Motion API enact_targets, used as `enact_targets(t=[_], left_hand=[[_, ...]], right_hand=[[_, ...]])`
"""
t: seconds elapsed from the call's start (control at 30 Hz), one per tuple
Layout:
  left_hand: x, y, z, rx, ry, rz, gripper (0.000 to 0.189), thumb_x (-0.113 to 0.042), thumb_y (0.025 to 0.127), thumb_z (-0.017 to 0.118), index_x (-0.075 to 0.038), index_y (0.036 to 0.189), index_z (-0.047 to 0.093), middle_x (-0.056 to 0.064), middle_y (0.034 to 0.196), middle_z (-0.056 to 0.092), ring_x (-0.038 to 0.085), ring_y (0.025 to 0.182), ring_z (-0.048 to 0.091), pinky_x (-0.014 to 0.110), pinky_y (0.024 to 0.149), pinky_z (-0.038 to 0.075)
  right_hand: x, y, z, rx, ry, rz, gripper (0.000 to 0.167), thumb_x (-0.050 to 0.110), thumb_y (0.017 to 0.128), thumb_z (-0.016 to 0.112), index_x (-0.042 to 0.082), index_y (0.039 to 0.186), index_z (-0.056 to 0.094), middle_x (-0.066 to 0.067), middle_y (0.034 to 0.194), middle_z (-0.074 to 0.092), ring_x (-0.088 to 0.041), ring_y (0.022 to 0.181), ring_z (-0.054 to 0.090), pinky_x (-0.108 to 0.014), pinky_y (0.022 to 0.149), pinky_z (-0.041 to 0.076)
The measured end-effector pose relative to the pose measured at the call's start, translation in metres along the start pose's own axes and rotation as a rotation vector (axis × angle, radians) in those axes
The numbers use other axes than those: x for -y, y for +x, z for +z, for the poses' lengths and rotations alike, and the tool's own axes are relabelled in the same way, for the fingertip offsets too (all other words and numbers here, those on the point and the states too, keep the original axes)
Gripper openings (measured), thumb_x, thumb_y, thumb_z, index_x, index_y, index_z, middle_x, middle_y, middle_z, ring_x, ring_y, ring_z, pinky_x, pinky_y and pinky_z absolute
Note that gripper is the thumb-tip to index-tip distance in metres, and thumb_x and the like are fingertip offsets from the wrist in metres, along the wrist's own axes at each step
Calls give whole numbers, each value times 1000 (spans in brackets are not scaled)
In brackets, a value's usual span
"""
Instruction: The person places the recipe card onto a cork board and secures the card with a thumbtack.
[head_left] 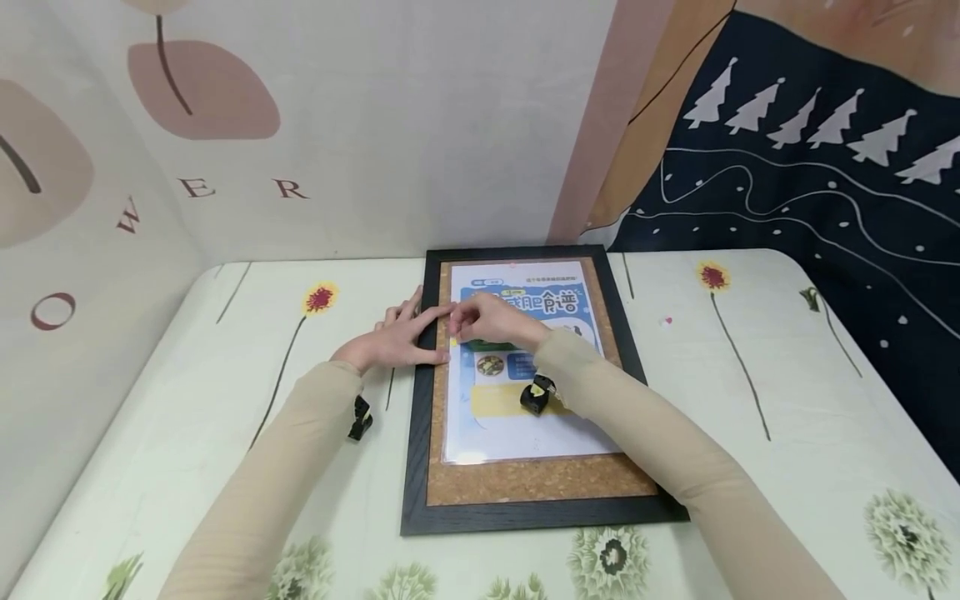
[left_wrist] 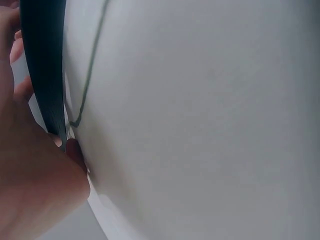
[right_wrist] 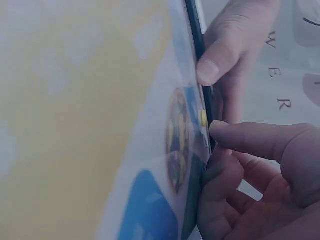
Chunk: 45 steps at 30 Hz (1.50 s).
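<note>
In the head view, a printed poster [head_left: 495,433] in a clear glossy sleeve lies on a cork board [head_left: 540,483] with a black frame [head_left: 417,467]. My left hand [head_left: 393,340] rests across the frame's left side with fingers spread, the thumb and a fingertip reaching the poster's left edge. There, my right hand [head_left: 495,321] has its thumb and forefinger curled close together. Whatever is between those fingertips is hidden. A small yellow piece [right_wrist: 203,118], too small to identify, shows beside the right thumb tip in the right wrist view.
A white cloth with flower prints [head_left: 712,400] covers the table under the frame. A small pinkish spot [head_left: 667,320] lies right of the frame. Printed fabric [head_left: 420,125] hangs behind the table. A small black device [head_left: 535,396] sits on the right wrist.
</note>
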<state>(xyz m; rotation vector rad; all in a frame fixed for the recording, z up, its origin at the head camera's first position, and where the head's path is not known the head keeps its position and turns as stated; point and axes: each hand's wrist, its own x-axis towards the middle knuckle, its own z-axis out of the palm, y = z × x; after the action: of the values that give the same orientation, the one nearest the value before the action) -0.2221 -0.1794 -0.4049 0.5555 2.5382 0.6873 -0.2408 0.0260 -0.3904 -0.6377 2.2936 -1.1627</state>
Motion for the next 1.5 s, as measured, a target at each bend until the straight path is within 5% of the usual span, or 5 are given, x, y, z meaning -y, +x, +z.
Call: enact_targets(t=[0.9,1.5], left_hand=[[2,-3,4,-28,7,-10,86,-47,87,66,-26,155,19,19,157,-20,50,136,1,71,101,10],[-1,0,5,-28,14,-4,86,-48,87,66,-26,155,19,19,157,-19,50,136,2,70,101,10]], right_hand=[[-41,-58,-36,-144,59,47,10,6,91,64,4,98,71,-6,98,61,-23,88,50,-32,77,39],[-58,-89,-71,-200,56,86,14,8,91,64,3,103,69,-10,112,58,-27,93,51,-33,72,45]])
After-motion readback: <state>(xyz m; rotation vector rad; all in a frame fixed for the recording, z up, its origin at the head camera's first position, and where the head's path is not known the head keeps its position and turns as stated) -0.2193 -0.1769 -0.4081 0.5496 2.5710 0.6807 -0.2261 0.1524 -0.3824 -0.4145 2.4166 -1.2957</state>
